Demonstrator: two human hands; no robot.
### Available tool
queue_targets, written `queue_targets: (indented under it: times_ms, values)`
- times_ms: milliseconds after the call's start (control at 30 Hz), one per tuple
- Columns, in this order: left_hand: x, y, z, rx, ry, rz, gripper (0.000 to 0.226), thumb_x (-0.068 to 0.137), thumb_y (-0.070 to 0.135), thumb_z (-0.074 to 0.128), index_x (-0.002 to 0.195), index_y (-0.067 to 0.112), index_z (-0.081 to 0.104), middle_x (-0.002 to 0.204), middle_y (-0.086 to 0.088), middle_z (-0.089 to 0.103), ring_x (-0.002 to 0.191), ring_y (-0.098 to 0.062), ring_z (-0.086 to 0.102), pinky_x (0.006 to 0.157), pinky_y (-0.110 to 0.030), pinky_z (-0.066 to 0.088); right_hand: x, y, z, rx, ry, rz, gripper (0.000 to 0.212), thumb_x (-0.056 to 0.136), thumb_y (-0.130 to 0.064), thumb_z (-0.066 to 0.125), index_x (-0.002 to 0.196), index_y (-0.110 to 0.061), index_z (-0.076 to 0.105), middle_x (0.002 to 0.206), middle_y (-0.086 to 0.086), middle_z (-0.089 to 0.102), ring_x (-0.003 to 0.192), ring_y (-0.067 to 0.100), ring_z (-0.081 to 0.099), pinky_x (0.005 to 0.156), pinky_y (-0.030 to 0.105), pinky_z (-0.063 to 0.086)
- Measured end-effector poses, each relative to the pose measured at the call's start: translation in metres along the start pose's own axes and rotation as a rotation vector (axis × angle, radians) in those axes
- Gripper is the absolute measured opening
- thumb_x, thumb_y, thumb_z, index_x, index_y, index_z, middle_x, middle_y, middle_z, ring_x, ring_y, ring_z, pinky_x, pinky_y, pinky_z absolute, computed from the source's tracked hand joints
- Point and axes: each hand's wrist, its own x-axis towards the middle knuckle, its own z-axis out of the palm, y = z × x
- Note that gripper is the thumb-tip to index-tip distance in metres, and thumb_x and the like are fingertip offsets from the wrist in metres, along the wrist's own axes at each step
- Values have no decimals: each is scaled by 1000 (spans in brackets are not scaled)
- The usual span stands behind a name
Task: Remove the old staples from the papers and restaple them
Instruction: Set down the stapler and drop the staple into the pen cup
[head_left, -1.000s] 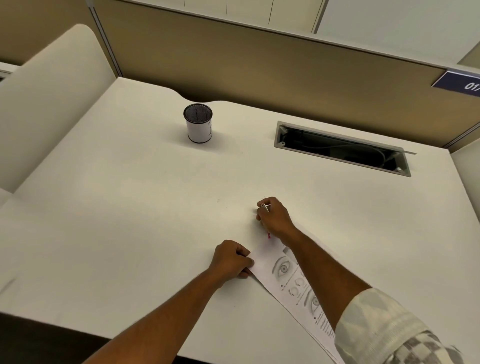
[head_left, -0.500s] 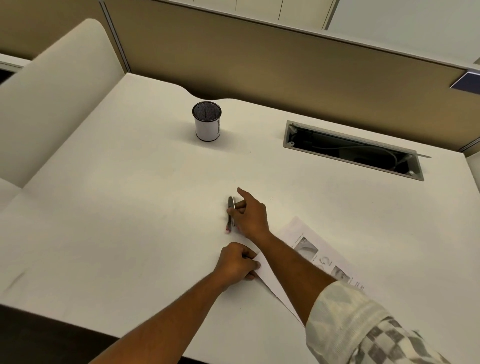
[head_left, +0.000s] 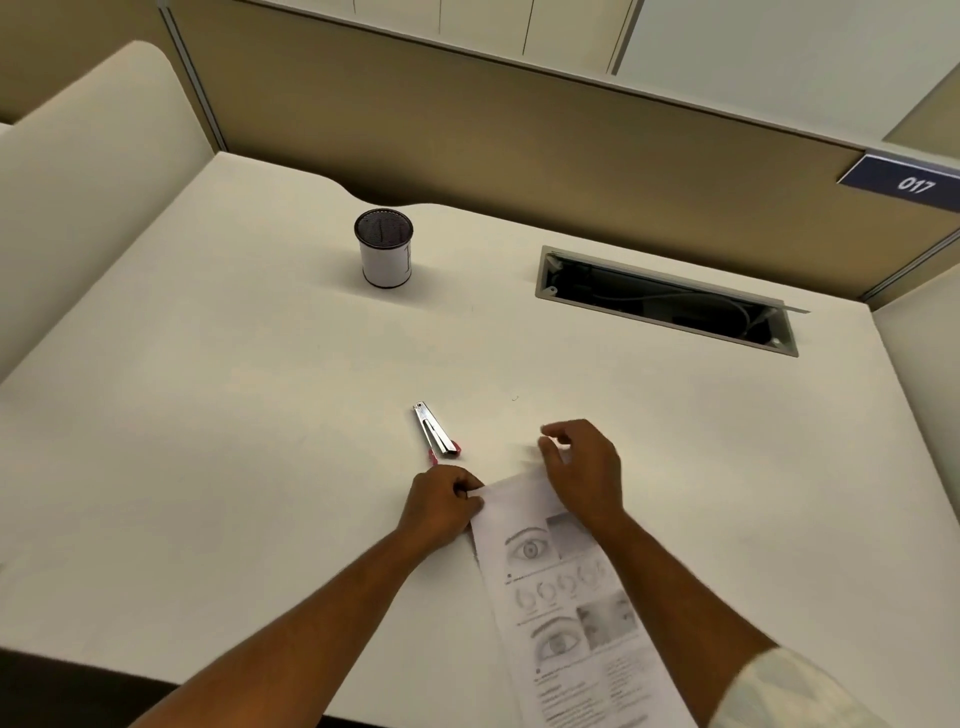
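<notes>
The papers (head_left: 566, 608), printed with eye drawings and text, lie on the white desk (head_left: 208, 415) and run toward its near edge. My left hand (head_left: 441, 506) pinches their top left corner. My right hand (head_left: 584, 470) hovers over the top right corner with fingers loosely curled and nothing in it. A small stapler (head_left: 435, 432), silver with a pink base, lies on the desk just beyond my left hand, apart from both hands.
A mesh pen cup (head_left: 384, 248) stands at the back of the desk. An open cable slot (head_left: 667, 301) is cut into the desk at back right. Beige partitions enclose the desk on the left, back and right.
My right hand has let go of the stapler, which now lies on the desk, and has moved right and back to the papers' top right corner. My left hand has kept its pinch.
</notes>
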Motion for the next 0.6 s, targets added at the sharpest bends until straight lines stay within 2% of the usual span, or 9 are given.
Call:
queue_targets:
  times_ms: [67, 167, 233, 300, 367, 433, 500, 600]
  values:
    - [3, 2, 1, 58, 4, 43, 17, 83, 7, 74, 99, 11, 80, 83, -7, 76, 79, -26, 75, 78, -41, 64, -10, 15, -9, -69, -1, -79, 13, 94, -25, 70, 106, -21, 73, 108, -7, 73, 102, 17, 67, 89, 33, 53]
    - [6, 9, 8, 99, -3, 96, 16, 84, 7, 73, 99, 11, 79, 76, 2, 68, 80, -24, 72, 78, -40, 62, -28, 31, -14, -165, -18, -166, 24, 94, -31, 69, 116, -23, 72, 125, -4, 69, 120, 19, 59, 103, 41, 49]
    - [11, 14, 13, 122, 4, 137, 15, 84, 7, 73, 98, 12, 78, 73, 8, 63, 77, -21, 69, 73, -31, 59, -40, 39, -14, -229, -52, -180, 36, 94, -37, 66, 128, -26, 66, 139, -4, 61, 133, 20, 52, 112, 45, 42]
    - [15, 20, 18, 129, 35, 174, 16, 84, 7, 72, 99, 13, 77, 71, 13, 58, 72, -12, 61, 65, -16, 47, -54, 47, -13, -270, -106, -159, 44, 95, -41, 62, 137, -31, 58, 151, -5, 51, 144, 20, 41, 119, 47, 34]
    - [18, 24, 22, 102, 81, 197, 19, 85, 7, 73, 102, 15, 76, 71, 12, 58, 71, -9, 58, 65, -15, 44, -65, 56, -11, -300, -165, -117, 48, 98, -45, 56, 145, -36, 49, 161, -7, 40, 153, 19, 28, 125, 51, 25]
    - [18, 26, 24, 61, 121, 236, 21, 89, 7, 70, 109, 14, 73, 77, 7, 63, 73, -11, 61, 76, -26, 53, -68, 63, -10, -300, -204, -75, 49, 102, -46, 50, 150, -38, 43, 166, -9, 30, 157, 17, 18, 127, 52, 18]
    - [14, 22, 23, 88, 166, 316, 24, 92, 8, 65, 115, 13, 71, 93, 2, 69, 83, -13, 65, 85, -33, 57, -64, 65, -11, -290, -222, -55, 50, 103, -46, 47, 152, -38, 40, 168, -10, 26, 158, 16, 14, 128, 53, 15]
    - [6, 4, 17, 293, 195, 502, 29, 93, 9, 62, 121, 13, 67, 118, -1, 65, 106, -17, 64, 91, -28, 52, -53, 63, -13, -278, -233, -42, 49, 103, -44, 49, 151, -36, 41, 168, -8, 26, 158, 18, 14, 128, 53, 14]
